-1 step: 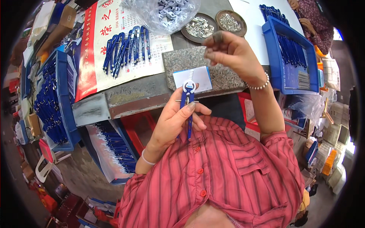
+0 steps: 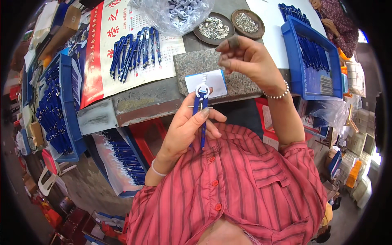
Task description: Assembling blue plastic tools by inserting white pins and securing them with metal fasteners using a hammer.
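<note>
My left hand [image 2: 183, 126] is closed around a blue drawing compass [image 2: 203, 118], holding it upright with its pale, rounded head away from me. A thin metal pin sticks out sideways near my thumb. Beneath the compass head lies a small white pad [image 2: 216, 85] with a blue edge, on a speckled stone slab [image 2: 245, 83]. Over the slab hovers my right hand [image 2: 255, 61], fingers curled, thumb apart from them, a dark cover on one fingertip. Nothing shows between those fingers. Beyond it, two round dishes hold small metal parts [image 2: 215, 27] and smaller metal pieces [image 2: 246, 23].
Several blue compasses [image 2: 134, 53] lie on a calendar sheet [image 2: 102, 77] at left. A clear bag [image 2: 153, 20] of grey plastic parts stands at the back. Blue crates flank me, left crate [image 2: 71, 102] and right crate [image 2: 296, 77], both holding compasses. A co-worker's hand [image 2: 330, 26] is at far right.
Almost nothing differs; the whole view has shifted very slightly. Both hands keep their poses, with the compass still in the left.
</note>
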`<state>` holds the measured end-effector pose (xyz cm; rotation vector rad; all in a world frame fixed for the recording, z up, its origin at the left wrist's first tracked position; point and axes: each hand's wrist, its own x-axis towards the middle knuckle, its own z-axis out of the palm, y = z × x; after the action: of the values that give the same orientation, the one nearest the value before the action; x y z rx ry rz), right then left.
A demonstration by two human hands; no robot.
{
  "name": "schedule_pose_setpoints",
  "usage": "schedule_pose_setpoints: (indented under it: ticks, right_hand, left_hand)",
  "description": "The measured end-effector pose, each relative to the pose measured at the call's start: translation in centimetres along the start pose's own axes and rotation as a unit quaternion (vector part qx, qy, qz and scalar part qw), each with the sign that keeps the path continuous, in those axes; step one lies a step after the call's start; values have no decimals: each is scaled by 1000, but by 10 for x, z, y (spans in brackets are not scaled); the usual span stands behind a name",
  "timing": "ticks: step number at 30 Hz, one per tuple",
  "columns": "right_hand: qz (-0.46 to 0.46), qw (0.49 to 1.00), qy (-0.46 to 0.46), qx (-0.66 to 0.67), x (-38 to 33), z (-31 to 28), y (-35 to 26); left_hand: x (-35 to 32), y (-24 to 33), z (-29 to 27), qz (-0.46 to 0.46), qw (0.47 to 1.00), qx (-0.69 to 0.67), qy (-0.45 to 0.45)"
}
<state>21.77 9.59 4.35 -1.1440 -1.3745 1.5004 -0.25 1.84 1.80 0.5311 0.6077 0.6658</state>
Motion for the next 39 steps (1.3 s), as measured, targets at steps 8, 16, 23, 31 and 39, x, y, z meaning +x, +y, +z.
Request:
schedule_pose_setpoints:
  ticks: [8,16,23,31,39]
  right_hand:
    - [43,988,-15,148,-30,15,7]
    - [100,965,10,244,-45,28,12]
    - [55,986,63,143,-58,51,14]
    - [-86,988,118,54,-60,67,41]
    - [-117,977,174,-23,-56,78,44]
  left_hand:
    - [0,-1,5,3,1000,7,9]
    - [-1,-8,5,11,1000,13,23]
    - [3,-12,4,31,999,28,33]
    - [7,-16,4,38,995,89,34]
    - [9,-21,6,65,992,102,44]
